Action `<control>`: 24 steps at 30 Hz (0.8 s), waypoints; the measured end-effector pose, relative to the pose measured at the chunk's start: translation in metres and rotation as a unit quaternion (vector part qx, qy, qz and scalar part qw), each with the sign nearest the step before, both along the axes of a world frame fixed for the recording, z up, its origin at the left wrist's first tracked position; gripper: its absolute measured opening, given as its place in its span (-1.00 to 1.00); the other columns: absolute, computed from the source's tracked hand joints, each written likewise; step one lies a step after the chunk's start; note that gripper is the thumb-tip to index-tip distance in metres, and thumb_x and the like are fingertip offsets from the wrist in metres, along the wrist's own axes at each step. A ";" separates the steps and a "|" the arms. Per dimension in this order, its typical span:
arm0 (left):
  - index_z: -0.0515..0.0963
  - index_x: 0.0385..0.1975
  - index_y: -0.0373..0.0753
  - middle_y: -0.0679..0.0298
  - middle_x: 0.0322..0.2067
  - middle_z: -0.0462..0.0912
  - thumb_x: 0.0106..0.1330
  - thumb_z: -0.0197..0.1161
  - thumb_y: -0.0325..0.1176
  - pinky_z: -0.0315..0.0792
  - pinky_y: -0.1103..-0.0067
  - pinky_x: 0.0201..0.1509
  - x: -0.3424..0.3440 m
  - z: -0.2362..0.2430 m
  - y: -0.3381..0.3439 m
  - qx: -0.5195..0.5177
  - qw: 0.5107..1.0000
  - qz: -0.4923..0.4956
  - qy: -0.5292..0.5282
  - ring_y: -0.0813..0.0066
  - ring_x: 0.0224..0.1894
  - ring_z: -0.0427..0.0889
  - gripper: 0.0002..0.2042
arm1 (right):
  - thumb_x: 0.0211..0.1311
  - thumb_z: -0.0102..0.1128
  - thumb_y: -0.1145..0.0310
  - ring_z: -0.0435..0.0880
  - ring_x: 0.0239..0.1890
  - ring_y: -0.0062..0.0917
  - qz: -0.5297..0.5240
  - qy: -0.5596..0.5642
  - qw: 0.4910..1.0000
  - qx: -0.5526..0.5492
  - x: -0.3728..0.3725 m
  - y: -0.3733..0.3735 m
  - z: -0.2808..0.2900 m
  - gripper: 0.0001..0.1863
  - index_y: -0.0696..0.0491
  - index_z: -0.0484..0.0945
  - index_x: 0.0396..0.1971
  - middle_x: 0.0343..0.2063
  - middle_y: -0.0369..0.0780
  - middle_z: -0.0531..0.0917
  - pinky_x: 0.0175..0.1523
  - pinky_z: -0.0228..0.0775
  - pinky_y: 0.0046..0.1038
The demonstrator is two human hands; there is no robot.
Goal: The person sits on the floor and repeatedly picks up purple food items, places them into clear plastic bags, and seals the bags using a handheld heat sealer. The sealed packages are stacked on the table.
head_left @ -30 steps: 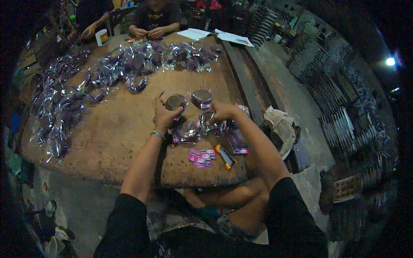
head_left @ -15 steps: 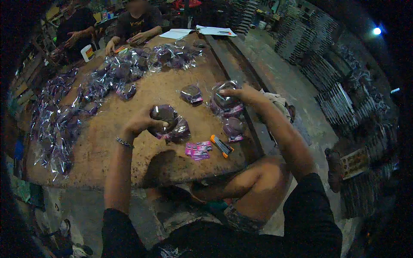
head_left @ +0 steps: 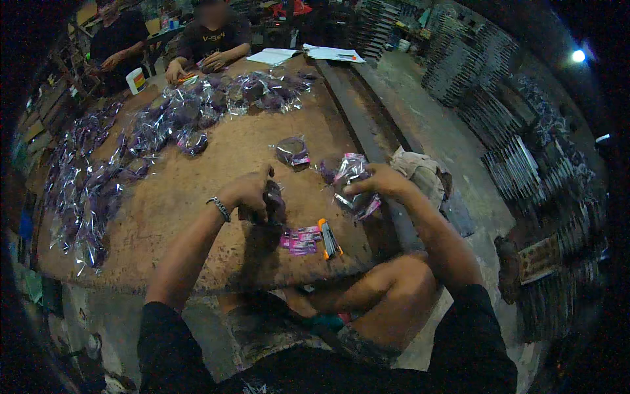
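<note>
Far left of the pink cards [head_left: 299, 241], a long heap of clear-wrapped purplish packets [head_left: 84, 203] covers that side of the surface [head_left: 184, 243], curving up beyond the cards. White tub [head_left: 136, 81] at the heap's far edge; two co-workers past it, one with hands at the heap's far end. Left hand [head_left: 244, 195] just up-left of the cards, fingers bent against a dark wrapped packet [head_left: 275, 203]; whether it grips, cannot tell. Open notebook [head_left: 272, 56] far beyond the cards. Straight beyond the cards, nearer, a lone round packet [head_left: 291, 152] with pink label. Orange-and-grey tool [head_left: 329, 239] just right of the cards, lying lengthwise. Right hand [head_left: 382, 182], up-right of the cards, closed on a shiny pink-labelled packet [head_left: 357, 192]. Crumpled pale cloth [head_left: 420, 172] farther right of the cards.
</note>
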State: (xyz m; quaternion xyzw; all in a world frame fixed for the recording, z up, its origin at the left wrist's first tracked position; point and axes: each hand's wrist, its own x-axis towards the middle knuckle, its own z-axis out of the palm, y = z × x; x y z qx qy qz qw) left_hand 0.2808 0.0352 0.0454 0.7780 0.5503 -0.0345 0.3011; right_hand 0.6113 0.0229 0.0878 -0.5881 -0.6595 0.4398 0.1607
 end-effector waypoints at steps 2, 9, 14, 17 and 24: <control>0.18 0.12 -0.22 0.01 -0.29 0.58 -0.46 0.55 -0.17 0.47 0.36 -0.15 -0.004 0.007 -0.002 -0.008 0.999 0.052 0.005 0.13 -0.24 0.58 -0.02 | -0.30 0.53 0.16 0.62 -0.29 -0.48 0.000 0.042 0.999 -0.032 0.011 0.013 0.021 -0.45 0.09 0.60 -0.23 -0.32 -0.23 0.66 -0.09 0.42 -0.46; 0.41 -0.06 -0.31 0.07 -0.27 0.61 -0.48 0.57 -0.25 0.51 0.37 -0.22 -0.021 -0.006 0.021 0.048 0.998 0.022 0.044 0.14 -0.25 0.60 -0.20 | -0.50 0.58 0.05 0.57 -0.12 -0.37 0.146 -0.070 0.987 0.019 0.011 0.059 -0.006 -0.15 0.22 0.51 -0.11 -0.19 -0.11 0.62 0.01 0.36 -0.41; 0.52 -0.17 -0.31 0.17 -0.26 0.62 -0.36 0.55 -0.21 0.49 0.44 -0.18 -0.026 0.004 0.073 -0.060 0.979 0.090 -0.174 0.28 -0.26 0.59 -0.36 | -0.57 0.54 -0.09 0.53 -0.10 -0.28 0.200 -0.170 0.952 0.160 -0.007 0.037 -0.016 -0.12 0.12 0.54 -0.12 -0.20 -0.07 0.60 0.06 0.29 -0.36; 0.53 -0.18 -0.29 0.22 -0.27 0.62 -0.29 0.53 -0.19 0.49 0.49 -0.21 -0.008 0.006 0.114 0.036 0.974 0.075 -0.212 0.35 -0.28 0.59 -0.41 | -0.58 0.50 -0.14 0.49 -0.12 -0.21 0.249 -0.260 0.896 0.260 -0.016 0.005 -0.014 -0.19 0.03 0.59 -0.18 -0.24 -0.08 0.60 0.06 0.24 -0.29; 0.53 -0.13 -0.21 0.20 -0.27 0.62 -0.30 0.52 -0.10 0.44 0.48 -0.16 0.057 0.000 0.143 -0.067 0.976 0.027 -0.203 0.31 -0.20 0.56 -0.37 | -0.55 0.53 -0.06 0.61 -0.29 -0.29 0.261 -0.198 0.917 0.227 -0.017 0.007 -0.006 -0.28 0.05 0.62 -0.27 -0.40 -0.13 0.65 -0.11 0.39 -0.33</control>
